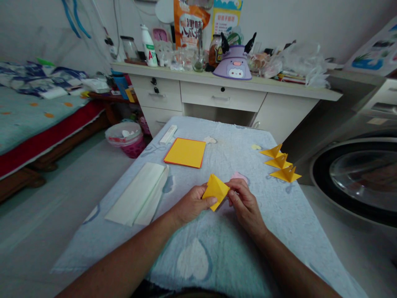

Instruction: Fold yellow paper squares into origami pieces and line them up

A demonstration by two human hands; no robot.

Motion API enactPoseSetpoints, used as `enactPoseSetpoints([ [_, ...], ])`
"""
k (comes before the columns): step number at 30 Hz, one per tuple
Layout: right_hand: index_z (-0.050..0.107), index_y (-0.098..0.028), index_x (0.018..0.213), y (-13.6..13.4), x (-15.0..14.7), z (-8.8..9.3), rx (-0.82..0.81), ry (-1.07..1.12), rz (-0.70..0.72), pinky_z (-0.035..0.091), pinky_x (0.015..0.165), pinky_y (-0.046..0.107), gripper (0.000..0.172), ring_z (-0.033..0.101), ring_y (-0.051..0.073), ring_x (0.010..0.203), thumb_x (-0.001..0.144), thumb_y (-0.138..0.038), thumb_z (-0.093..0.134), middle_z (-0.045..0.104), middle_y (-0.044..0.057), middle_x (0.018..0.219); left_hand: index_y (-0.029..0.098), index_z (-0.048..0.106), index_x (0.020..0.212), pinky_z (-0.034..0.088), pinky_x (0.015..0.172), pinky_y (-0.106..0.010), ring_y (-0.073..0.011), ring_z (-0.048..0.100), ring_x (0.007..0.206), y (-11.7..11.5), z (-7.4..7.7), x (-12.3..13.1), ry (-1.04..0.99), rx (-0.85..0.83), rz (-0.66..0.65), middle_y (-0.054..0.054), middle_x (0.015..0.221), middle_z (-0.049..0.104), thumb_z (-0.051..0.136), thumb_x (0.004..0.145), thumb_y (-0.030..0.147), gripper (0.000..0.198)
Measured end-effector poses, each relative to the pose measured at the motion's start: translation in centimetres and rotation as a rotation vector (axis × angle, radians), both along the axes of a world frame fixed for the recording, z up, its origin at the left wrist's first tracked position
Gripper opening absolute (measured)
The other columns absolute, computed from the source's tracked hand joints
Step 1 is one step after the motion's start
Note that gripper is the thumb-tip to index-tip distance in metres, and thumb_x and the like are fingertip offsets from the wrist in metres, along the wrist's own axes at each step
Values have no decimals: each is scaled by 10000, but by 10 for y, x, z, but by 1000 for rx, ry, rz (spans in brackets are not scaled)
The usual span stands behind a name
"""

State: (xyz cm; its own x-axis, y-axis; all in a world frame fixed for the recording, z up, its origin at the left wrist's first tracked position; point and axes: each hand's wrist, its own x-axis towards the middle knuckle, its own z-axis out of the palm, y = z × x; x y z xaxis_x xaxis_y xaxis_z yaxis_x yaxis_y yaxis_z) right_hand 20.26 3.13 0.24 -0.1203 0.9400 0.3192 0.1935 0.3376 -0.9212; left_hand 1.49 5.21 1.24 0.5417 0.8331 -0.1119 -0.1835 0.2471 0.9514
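Between my hands, above the cloth-covered table, is a folded yellow origami paper (216, 191), a diamond shape with a raised crease. My left hand (198, 200) grips its left side, the thumb lying across the front. With thumb and fingers pinched, my right hand (243, 199) holds the paper's right corner. A stack of square origami paper (185, 152), yellow on top with red edges, lies farther back to the left. Three folded yellow paper pieces (285, 174) with upright points stand in a row on the right side of the table.
A folded pale cloth or paper (138, 193) lies at the table's left, with a small white box (168, 135) behind it. Beyond are a white cabinet (221, 97) with cluttered top, a pink waste bin (132, 145) and, at right, a front-loading washing machine (359, 174).
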Motion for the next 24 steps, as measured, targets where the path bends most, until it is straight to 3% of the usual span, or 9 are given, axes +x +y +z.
enactPoseSetpoints([
  [7, 621, -242, 979, 0, -1, 2, 7, 2, -8, 455, 641, 279, 147, 529, 169, 871, 958, -276, 479, 512, 49, 1012, 118, 668, 943, 357, 648, -235, -126, 491, 696, 0, 4, 1, -53, -5, -5, -26, 796, 612, 762, 708, 416, 392],
  [11, 559, -256, 1032, -1, -2, 1, 22, 29, -117, 442, 657, 275, 105, 521, 157, 837, 935, -272, 523, 509, 26, 970, 111, 682, 947, 370, 654, -242, -129, 504, 688, 0, 7, 1, -56, 3, 26, -34, 790, 632, 761, 719, 408, 383],
  [15, 548, -245, 962, -3, -3, 0, 101, -5, -167, 437, 708, 285, 39, 518, 152, 819, 928, -242, 530, 514, 9, 908, 96, 682, 956, 371, 647, -243, -125, 501, 676, 1, 4, 1, -34, 10, 63, -37, 782, 631, 755, 731, 406, 390],
  [24, 570, -250, 1091, -6, -5, 2, 164, -120, -130, 474, 768, 306, 181, 564, 165, 873, 926, -204, 512, 573, 32, 989, 114, 670, 990, 391, 691, -255, -143, 533, 750, 2, 1, 1, -47, 10, 68, -45, 848, 645, 771, 717, 368, 386],
])
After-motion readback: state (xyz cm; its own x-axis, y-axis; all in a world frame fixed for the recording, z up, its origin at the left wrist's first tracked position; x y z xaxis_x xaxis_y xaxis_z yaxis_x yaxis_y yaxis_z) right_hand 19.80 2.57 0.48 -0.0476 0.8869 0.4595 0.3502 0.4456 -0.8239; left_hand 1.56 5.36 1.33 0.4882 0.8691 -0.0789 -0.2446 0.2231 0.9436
